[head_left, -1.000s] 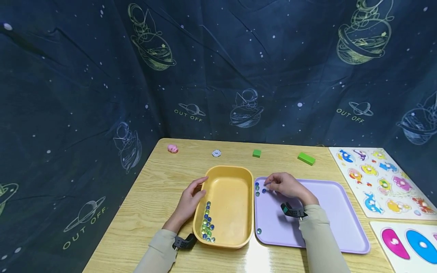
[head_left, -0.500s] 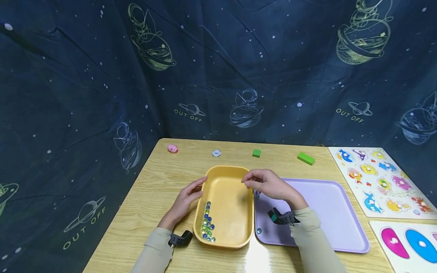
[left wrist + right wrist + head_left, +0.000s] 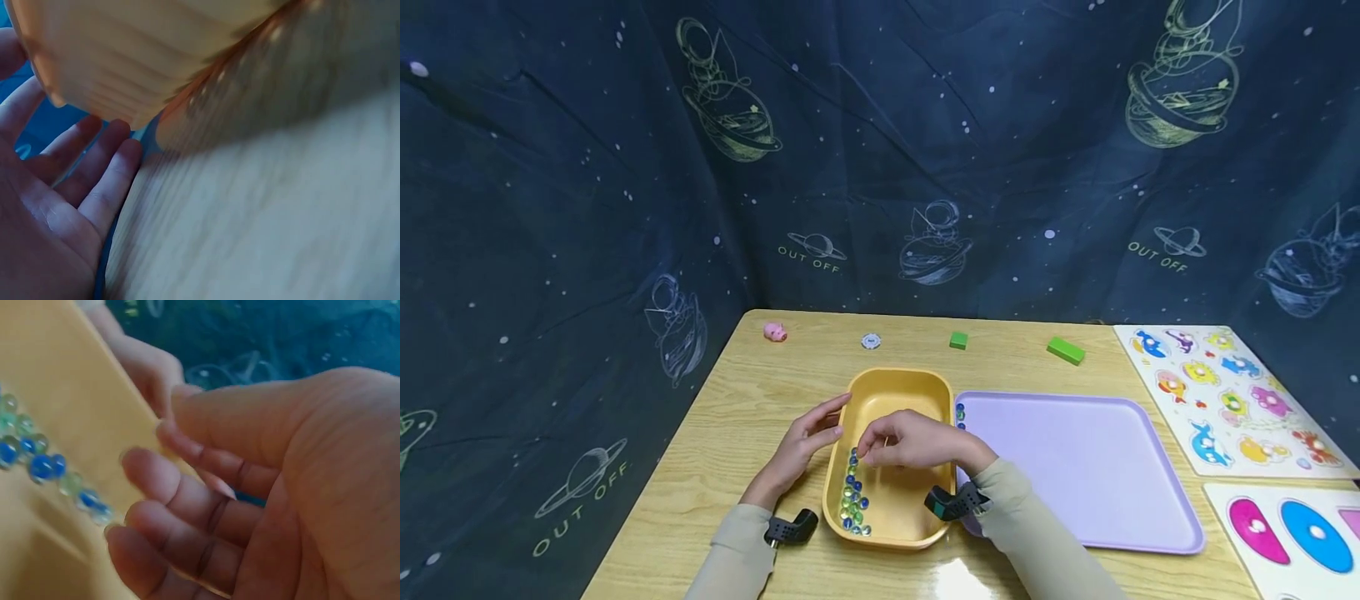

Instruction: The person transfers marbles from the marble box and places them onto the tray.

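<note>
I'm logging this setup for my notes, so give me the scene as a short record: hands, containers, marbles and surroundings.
Left hand: fingers at the yellow bin, along its left side
Right hand: over the bin; no marble visible in its fingers
Bin marbles: blue and greenish, along the left wall
Purple tray: right of the bin, partly hidden by the right sleeve
Tray marbles: a few visible at its left edge
Far on table: pink pig, round chip, small green block, long green block
Far right: animal board, shape board

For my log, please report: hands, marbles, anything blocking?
Left hand at yellow bin; right hand over it. Marbles inside, few on purple tray. Right sleeve partly hides tray.
</note>
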Demonstrator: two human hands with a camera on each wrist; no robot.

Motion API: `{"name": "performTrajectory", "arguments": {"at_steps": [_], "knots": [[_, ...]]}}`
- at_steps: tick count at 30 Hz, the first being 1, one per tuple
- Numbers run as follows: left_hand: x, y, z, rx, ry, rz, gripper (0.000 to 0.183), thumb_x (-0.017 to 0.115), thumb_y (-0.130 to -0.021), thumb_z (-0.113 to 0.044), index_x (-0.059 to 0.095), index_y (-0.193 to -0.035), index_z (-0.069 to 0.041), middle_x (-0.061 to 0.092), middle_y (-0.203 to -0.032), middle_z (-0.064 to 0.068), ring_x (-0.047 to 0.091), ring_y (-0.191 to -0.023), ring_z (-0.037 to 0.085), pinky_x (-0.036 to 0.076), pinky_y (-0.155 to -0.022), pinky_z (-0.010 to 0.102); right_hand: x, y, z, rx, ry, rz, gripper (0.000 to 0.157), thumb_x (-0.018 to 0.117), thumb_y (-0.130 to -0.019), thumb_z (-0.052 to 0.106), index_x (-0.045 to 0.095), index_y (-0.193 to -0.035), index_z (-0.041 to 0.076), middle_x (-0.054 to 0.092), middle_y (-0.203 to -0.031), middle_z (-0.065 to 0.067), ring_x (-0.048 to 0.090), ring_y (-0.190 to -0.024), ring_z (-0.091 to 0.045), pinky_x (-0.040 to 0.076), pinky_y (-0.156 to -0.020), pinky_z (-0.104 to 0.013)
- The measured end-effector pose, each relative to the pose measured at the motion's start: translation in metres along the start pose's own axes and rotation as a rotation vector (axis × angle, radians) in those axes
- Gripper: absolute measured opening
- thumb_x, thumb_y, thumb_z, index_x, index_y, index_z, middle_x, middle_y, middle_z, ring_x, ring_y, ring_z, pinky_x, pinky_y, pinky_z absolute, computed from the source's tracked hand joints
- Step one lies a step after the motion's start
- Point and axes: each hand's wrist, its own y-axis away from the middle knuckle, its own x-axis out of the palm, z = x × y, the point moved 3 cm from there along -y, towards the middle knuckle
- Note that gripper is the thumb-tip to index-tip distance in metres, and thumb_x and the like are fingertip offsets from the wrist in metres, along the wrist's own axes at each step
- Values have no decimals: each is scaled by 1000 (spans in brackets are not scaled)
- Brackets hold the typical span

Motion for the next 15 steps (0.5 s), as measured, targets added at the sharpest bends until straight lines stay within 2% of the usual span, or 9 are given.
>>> {"name": "performTrajectory", "arguments": {"at_steps": [5, 11, 15], "knots": [[0, 1, 0, 3, 8, -5, 48, 47, -92, -5, 34, -138, -3, 31, -142, 18, 36, -123, 39, 35, -96, 36, 19, -11, -6, 55, 16, 44, 14, 64, -85, 19, 65, -95, 11, 67, -78, -1, 54, -63, -2, 42, -57, -17], [1, 0, -2, 12, 17, -8, 49, 48, -91, -4, 33, -138, -1, 30, -142, 21, 34, -123, 43, 39, -92, 25, 28, -16, -10, 145, 69, 72, 13, 67, -81, 18, 65, -93, 12, 64, -68, 4, 49, -55, -2, 36, -52, -17], [-3, -3, 10, 10, 24, -16, 48, 50, -91, -6, 36, -137, -5, 31, -142, 19, 36, -123, 41, 40, -91, 23, 31, -17, -12, 152, 70, 100, 15, 69, -79, 16, 65, -93, 12, 62, -66, 7, 50, -55, -2, 36, -52, -17]]}}
